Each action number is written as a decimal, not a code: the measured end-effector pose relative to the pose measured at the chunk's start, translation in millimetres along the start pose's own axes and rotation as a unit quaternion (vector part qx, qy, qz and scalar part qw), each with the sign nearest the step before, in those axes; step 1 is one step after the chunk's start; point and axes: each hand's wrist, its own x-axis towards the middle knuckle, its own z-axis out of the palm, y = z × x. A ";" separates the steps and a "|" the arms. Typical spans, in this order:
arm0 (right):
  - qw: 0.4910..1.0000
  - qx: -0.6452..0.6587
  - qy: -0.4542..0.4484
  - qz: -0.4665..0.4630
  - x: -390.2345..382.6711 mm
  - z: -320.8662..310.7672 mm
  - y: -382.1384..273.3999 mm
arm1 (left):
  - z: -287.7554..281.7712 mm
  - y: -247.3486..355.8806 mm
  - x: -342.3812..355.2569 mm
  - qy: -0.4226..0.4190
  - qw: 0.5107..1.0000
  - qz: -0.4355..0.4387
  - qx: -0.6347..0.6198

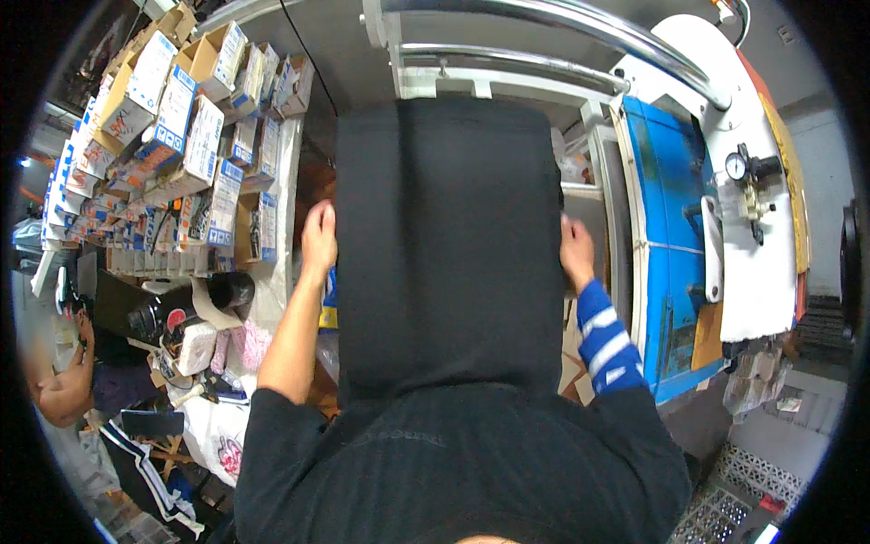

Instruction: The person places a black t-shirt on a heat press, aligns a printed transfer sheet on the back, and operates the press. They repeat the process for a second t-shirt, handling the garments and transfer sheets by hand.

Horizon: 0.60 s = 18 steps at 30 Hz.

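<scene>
A wide piece of black fabric (449, 236), lying flat with a soft vertical fold, fills the middle in front of my body, apparently over a board; what is beneath it is hidden. My left hand (319, 231) is closed at its left edge, fingers curled on the fabric. My right hand (576, 240), below a blue sleeve with white stripes, is closed on the right edge. Behind the fabric stands a white metal frame (421, 86) with steel bars (517, 59).
Stacked cardboard boxes (208, 136) crowd the left bench, with a cluttered heap (199, 349) nearer me. A bare-armed person (63, 390) is at far left. Right are a blue panel (671, 181) and a white machine (757, 281) with a gauge (736, 166).
</scene>
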 end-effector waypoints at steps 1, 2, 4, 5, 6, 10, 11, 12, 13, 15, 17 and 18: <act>0.997 0.005 -0.052 0.057 -42.4 -12.7 12.8 | -8.2 -7.6 -46.1 -0.042 0.997 -0.047 -0.035; 0.983 0.119 -0.105 0.097 -83.2 -23.1 25.1 | -21.6 -15.7 -90.8 -0.090 0.976 -0.133 -0.150; 0.920 0.299 -0.169 0.188 -146.9 -42.3 47.1 | -43.7 -31.3 -161.9 -0.151 0.916 -0.244 -0.280; 0.885 0.361 -0.177 0.236 -171.8 -52.7 56.4 | -54.5 -37.9 -187.6 -0.169 0.904 -0.252 -0.300; 0.836 0.438 -0.195 0.268 -189.5 -59.1 63.7 | -63.4 -43.6 -204.7 -0.188 0.892 -0.260 -0.320; 0.790 0.504 -0.206 0.281 -215.4 -77.3 87.1 | -100.0 -49.0 -243.1 -0.234 0.854 -0.292 -0.361; 0.791 0.505 -0.220 0.264 -215.3 -77.8 92.2 | -104.4 -48.3 -245.2 -0.207 0.888 -0.301 -0.281; 0.786 0.518 -0.233 0.244 -216.6 -84.5 98.7 | -115.4 -46.2 -247.0 -0.196 0.910 -0.292 -0.219; 0.845 0.395 -0.192 0.304 -214.4 -85.0 104.6 | -117.8 -45.5 -247.9 -0.209 0.892 -0.276 -0.290; 0.820 0.433 -0.241 0.287 -215.4 -93.2 115.5 | -124.8 -43.4 -249.7 -0.249 0.841 -0.270 -0.397; 0.818 0.444 -0.233 0.284 -217.3 -98.0 120.9 | -126.2 -43.2 -251.4 -0.218 0.845 -0.333 -0.357; 0.836 0.425 -0.221 0.268 -218.7 -100.2 122.2 | -121.5 -44.7 -252.6 -0.246 0.837 -0.302 -0.384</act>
